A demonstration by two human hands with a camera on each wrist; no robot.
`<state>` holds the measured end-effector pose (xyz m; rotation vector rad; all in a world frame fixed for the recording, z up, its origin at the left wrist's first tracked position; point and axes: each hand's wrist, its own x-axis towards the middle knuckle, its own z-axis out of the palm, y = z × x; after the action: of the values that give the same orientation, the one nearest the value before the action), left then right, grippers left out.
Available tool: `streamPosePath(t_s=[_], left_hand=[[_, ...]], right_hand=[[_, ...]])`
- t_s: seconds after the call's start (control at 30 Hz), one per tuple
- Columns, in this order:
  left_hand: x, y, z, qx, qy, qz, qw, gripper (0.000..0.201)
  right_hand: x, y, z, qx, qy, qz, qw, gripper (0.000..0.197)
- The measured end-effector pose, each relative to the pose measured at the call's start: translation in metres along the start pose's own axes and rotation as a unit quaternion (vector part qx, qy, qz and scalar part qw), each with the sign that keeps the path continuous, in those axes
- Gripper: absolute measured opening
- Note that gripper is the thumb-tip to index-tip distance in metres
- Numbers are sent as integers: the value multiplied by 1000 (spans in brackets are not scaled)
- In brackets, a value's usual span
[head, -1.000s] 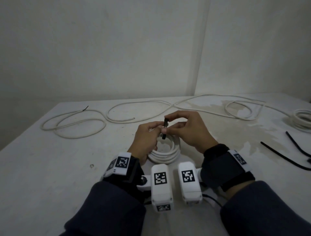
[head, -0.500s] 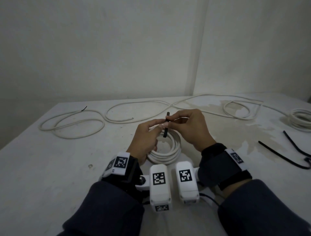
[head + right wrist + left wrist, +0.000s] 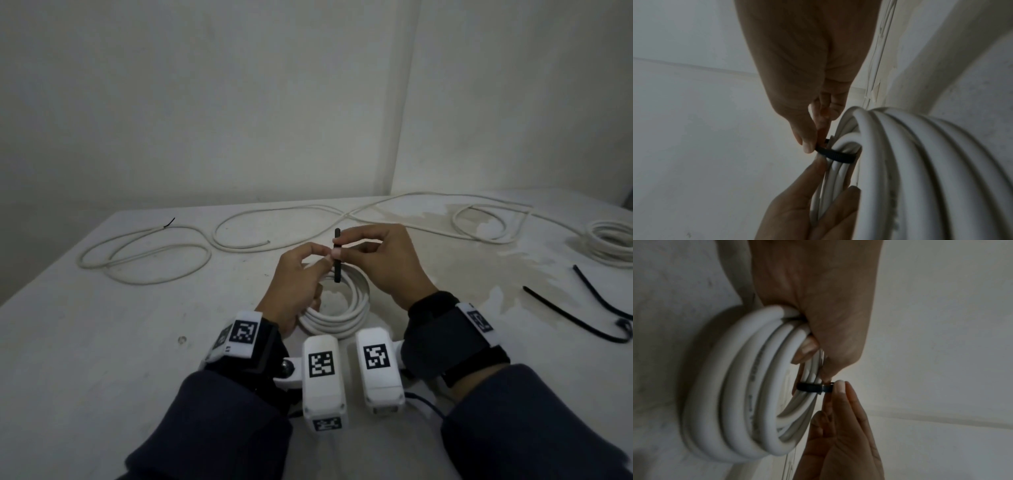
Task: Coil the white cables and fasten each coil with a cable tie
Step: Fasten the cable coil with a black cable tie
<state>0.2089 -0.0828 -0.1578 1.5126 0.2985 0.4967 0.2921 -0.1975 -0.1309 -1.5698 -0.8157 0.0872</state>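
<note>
Black cable tie, pinched by left hand and right hand over the white coil, has risen further; tightening apparently proceeds. 1 loose cable remains.

White cable coil, black cable tie.
</note>
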Motion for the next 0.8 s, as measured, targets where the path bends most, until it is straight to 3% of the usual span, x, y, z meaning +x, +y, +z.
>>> streamPosePath(t_s=[0.13,0.3,0.43,0.5,0.8], left_hand=[[-1,1,0,-7,-5,-14,1000,10],[-2,2,1,14,-20,-22,999,13],[-3,4,2,35,-18,-10,999,7],[-4,4,3,44,-20,-1,999,11],[-2,4,6,64,-26,-36,997,18]], right_hand=[[1,2,0,-35,4,-1,999,17],[-1,-4,-2,57,25,26,998,5],[0,-3,-7,92,33,68,993,21],[0,-3,-8,95,30,68,993,11],[5,4,-9,-28,50,2,998,23]])
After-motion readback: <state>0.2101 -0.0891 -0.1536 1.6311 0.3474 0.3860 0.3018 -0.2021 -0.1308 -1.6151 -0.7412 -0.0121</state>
